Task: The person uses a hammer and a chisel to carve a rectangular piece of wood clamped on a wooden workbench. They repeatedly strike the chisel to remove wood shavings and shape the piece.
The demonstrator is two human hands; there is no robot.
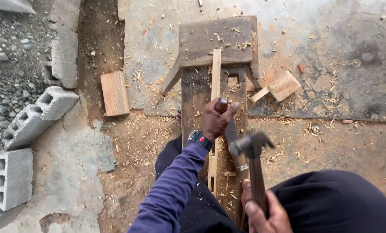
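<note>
My left hand (215, 118) is closed around a chisel's wooden handle (221, 104), held upright over a narrow pale wood strip (216, 73) that lies lengthwise on a dark wooden bench (193, 92). My right hand (264, 213) grips a claw hammer (251, 144) by its wooden shaft, with the metal head raised just right of and nearer than the chisel. I sit astride the bench, with dark trousers at the lower right. My left arm has a purple sleeve and a wristwatch (200, 139).
Wood chips cover the concrete and dirt ground. A short plank (115, 92) lies left of the bench, and a small wood block (283, 85) lies to its right. Grey concrete blocks (37, 114) line the left side beside gravel.
</note>
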